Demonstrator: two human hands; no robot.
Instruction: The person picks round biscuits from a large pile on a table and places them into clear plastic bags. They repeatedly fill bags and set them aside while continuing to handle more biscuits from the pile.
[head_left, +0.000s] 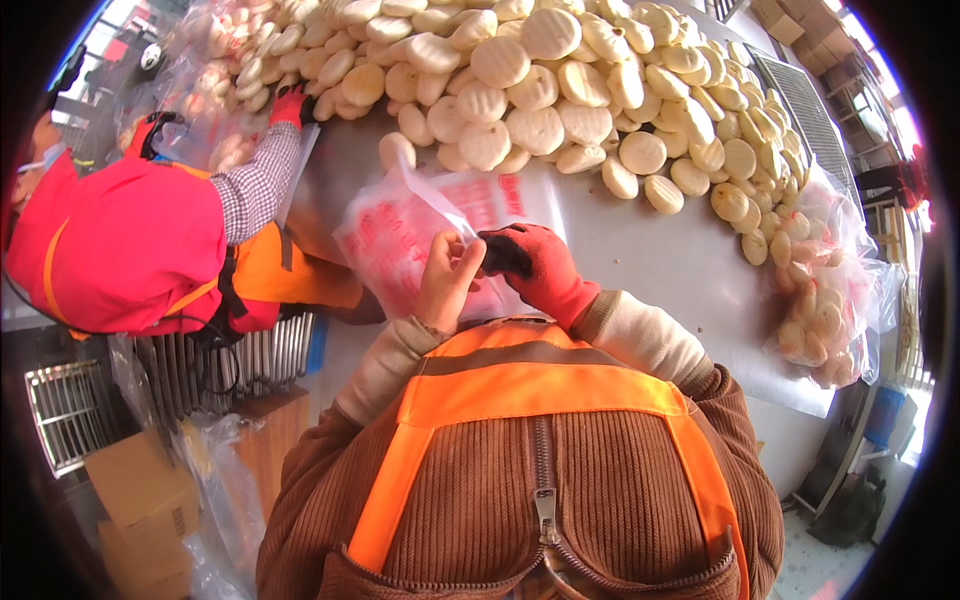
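Just in front of my apron, my bare left hand (447, 280) pinches the edge of a clear plastic bag (428, 198) between thumb and fingers. My right hand (548, 272), in a red glove with black fingertips, is closed on the same edge, its fingertips meeting the left ones. The bag's film stands up in a fold to the left. Under it lie flat plastic bags with red print (520, 196) on the metal table (670, 275). Beyond them spreads a large heap of round, pale flatbreads (535, 92); one flatbread (397, 151) lies close to the bags.
At the left, a co-worker in red (135, 240) reaches a gloved hand (290, 105) to the heap. A filled bag of flatbreads (825, 310) sits at the table's right end. Cardboard boxes (140, 480) stand at lower left, and a metal grate (800, 105) lies at far right.
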